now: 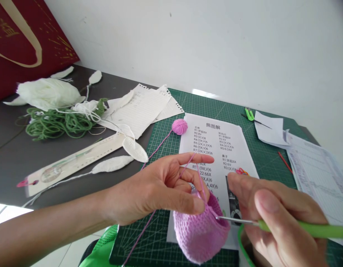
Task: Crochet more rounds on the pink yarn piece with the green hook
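My left hand (171, 189) pinches the rim of a pink crocheted cup-shaped piece (201, 235) between thumb and fingers. Its index finger is stretched out, with pink yarn (199, 174) looped over it and running down to the rim. My right hand (285, 218) is closed round the green handle of a crochet hook (307, 228). The hook's metal tip touches the right part of the rim. Beyond the hands, a small ball of pink yarn (179, 127) rests at the edge of a printed pattern sheet (213, 128), which the hands partly cover.
A green cutting mat (166, 148) lies under the sheet. To the left are white yarn (47, 92), green yarn (62, 122), white crocheted leaves (113, 164), a bookmark (74, 163) and ruled papers (140, 111). On the right lie green snips (248, 114) and more papers (316, 174).
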### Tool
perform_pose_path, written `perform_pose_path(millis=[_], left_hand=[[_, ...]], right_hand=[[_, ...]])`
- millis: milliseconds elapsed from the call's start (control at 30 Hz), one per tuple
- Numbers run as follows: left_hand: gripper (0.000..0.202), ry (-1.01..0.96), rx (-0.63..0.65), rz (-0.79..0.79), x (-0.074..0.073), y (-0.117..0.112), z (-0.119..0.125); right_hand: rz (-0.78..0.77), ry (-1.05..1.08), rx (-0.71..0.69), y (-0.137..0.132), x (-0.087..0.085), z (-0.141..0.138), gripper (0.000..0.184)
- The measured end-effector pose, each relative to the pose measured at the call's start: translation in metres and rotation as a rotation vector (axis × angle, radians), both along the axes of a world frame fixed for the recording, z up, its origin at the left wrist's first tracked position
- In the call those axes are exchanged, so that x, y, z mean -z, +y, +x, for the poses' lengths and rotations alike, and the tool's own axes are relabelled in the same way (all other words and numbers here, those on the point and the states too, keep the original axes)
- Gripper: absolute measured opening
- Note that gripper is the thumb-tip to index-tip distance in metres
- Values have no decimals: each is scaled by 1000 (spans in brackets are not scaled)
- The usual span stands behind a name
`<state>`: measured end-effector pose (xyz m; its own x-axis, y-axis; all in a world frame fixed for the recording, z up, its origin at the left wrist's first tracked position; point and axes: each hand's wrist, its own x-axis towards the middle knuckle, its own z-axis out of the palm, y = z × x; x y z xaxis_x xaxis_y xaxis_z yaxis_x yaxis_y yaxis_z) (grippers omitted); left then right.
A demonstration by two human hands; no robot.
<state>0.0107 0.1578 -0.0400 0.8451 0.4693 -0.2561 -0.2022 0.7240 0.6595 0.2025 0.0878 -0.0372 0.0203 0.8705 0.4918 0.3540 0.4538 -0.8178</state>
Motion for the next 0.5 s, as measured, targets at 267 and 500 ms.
perform_pose_path(millis=[267, 500], left_hand=[[61, -28, -41, 30, 1, -1, 5], [63, -6, -19, 63, -1, -3, 4]], right_hand=[[-147, 183, -27, -7, 13, -9, 45], [406, -366, 213, -2, 8, -12, 34]])
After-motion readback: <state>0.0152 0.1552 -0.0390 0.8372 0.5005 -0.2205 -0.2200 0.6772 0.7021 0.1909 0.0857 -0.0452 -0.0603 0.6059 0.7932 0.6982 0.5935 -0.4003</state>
